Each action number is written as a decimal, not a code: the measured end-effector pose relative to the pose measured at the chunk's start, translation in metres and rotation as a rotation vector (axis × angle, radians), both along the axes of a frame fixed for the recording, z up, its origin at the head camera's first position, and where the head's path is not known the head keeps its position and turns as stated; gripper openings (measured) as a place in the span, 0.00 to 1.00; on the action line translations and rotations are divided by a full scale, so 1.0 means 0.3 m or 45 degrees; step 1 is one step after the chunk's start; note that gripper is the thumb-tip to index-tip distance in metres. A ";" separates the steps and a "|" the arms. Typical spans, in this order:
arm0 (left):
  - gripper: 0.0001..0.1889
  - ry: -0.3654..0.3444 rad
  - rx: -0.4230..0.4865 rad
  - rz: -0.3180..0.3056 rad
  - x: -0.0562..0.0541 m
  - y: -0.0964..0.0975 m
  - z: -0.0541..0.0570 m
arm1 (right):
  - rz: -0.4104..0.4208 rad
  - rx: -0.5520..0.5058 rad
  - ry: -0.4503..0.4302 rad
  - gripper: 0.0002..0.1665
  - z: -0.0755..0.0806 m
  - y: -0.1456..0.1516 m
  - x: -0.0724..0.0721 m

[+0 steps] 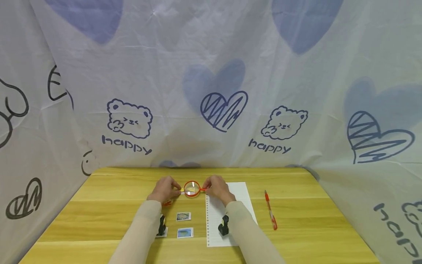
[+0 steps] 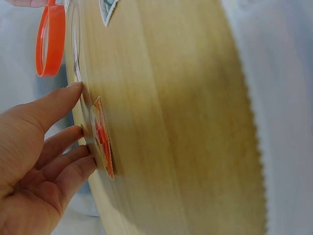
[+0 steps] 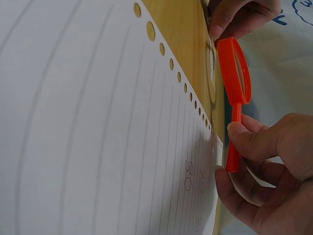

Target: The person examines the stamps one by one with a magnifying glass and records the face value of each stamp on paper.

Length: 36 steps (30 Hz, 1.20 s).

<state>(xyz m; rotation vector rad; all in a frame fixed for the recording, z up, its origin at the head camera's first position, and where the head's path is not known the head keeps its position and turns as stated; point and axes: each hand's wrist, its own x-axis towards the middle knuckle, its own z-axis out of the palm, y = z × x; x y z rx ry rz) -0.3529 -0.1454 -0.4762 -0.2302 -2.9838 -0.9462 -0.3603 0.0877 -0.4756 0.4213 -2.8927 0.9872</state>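
My right hand pinches the handle of a red-rimmed magnifying glass between thumb and fingers. Its round lens hangs over a small stamp near the far side of the table. At that stamp's left edge, my left hand pinches with its thumb and a finger; the finger behind is partly hidden. A red and orange stamp lies under the left hand's other fingers. Nearer me are a greenish stamp and a blue one.
Under my right forearm lies a lined loose-leaf sheet with handwritten numbers. A red pen rests right of it. Another stamp is partly covered by the left wrist. A printed cloth hangs behind the wooden table.
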 end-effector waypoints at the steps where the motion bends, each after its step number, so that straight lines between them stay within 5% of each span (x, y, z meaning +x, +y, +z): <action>1: 0.08 -0.002 0.001 0.002 0.000 0.000 -0.002 | -0.001 0.000 -0.004 0.09 -0.001 0.000 -0.001; 27: 0.07 -0.006 0.014 -0.004 0.001 0.000 -0.006 | 0.017 -0.019 0.003 0.09 0.003 0.016 0.007; 36: 0.08 0.010 0.005 -0.014 0.004 -0.003 -0.002 | 0.069 -0.017 0.065 0.09 0.055 0.052 0.022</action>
